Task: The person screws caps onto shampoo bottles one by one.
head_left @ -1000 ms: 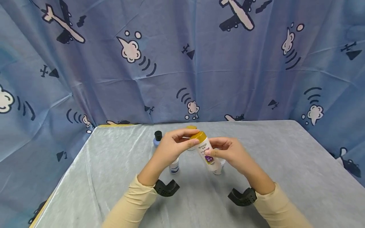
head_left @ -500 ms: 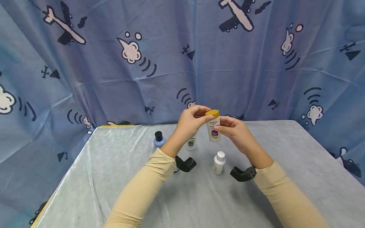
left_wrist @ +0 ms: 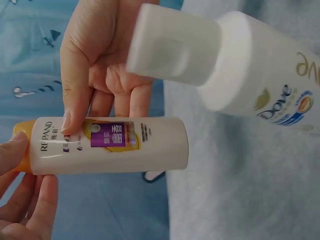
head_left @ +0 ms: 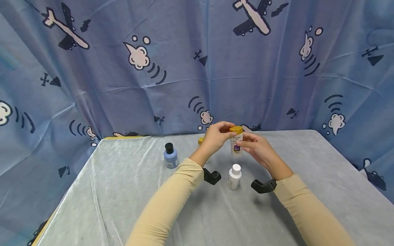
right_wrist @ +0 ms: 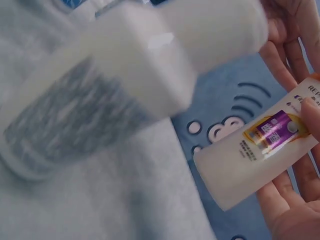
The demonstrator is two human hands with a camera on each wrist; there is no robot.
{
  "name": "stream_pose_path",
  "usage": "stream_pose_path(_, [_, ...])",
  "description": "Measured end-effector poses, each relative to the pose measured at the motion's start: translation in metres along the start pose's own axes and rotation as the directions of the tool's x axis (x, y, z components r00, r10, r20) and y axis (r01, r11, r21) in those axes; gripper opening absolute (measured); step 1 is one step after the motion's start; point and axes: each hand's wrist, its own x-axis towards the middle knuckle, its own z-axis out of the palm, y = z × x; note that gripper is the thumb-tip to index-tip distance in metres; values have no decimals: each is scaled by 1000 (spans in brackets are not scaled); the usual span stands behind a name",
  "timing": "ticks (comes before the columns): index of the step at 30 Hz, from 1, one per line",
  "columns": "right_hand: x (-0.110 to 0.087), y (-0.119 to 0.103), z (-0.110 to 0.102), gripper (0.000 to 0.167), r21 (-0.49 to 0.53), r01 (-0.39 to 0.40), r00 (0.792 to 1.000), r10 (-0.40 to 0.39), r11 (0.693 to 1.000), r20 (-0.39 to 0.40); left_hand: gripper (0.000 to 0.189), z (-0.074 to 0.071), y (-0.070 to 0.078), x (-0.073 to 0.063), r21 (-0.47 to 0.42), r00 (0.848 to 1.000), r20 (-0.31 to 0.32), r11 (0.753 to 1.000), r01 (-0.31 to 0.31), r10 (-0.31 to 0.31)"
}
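Both hands are on a white REPAND bottle (head_left: 236, 147) with a yellow cap (head_left: 236, 129), which stands upright towards the back of the table. My left hand (head_left: 215, 137) pinches the cap from the left between thumb and fingers. From the right, my right hand (head_left: 258, 150) grips the bottle's body, its thumb across the label. Whether the base touches the table cannot be told. Nearer to me is a white Dove bottle (head_left: 234, 177), large in the left wrist view (left_wrist: 240, 60), apart from both hands.
A blue bottle (head_left: 170, 158) with a black cap stands to the left. Another yellow-capped bottle (head_left: 200, 140) is mostly hidden behind my left wrist. The grey-white cloth (head_left: 123, 191) covers the table, and a blue patterned curtain (head_left: 172, 89) hangs behind it.
The tilted REPAND bottle has been brought upright, raised and moved to the right and back, then slightly lowered. Both hands have kept hold of it. The left arm now hides a small front bottle.
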Motion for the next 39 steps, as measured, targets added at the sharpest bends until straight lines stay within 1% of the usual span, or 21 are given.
stream_pose_path(4, [4,12,-6,54,25,-16,1000,16,1000,3,29,8,-8,3,14,1000,9,1000,20,-20])
stream_pose_path(7, [6,20,-9,54,23,-18,1000,18,1000,10,28,13,-14,4,26,999,12,999,31,-31])
stream_pose_path(9, [6,24,-10,50,27,-17,1000,16,999,13,27,16,-17,5,36,999,14,999,38,-38])
stream_pose_path(12, [6,28,-11,49,29,-24,1000,24,999,3,27,19,-21,4,52,999,20,998,47,-48])
stream_pose_path(14, [5,30,-10,50,26,-30,1000,30,999,-6,27,21,-23,4,58,998,20,997,56,-57])
stream_pose_path(15, [5,30,-10,54,17,-34,999,34,999,-11,27,22,-24,4,60,998,21,997,58,-59])
stream_pose_path(18, [5,32,-11,58,1,-39,999,39,999,-17,27,23,-26,3,76,998,25,995,61,-63])
stream_pose_path(23, [4,37,-14,55,-15,-64,998,64,998,-16,27,24,-30,1,117,997,35,991,69,-74])
stream_pose_path(27, [4,38,-14,53,-18,-64,998,63,998,-8,28,24,-29,-1,121,996,42,990,73,-78])
stream_pose_path(32, [3,39,-15,54,-22,-32,999,33,999,11,29,22,-27,-2,131,996,40,988,77,-83])
stream_pose_path(36, [0,37,-17,60,-120,-26,1000,28,992,13,30,14,-20,-7,114,996,26,990,78,-81])
stream_pose_path(39, [-5,31,-20,65,-233,-28,1000,30,972,6,29,1,-11,-14,87,997,4,993,80,-81])
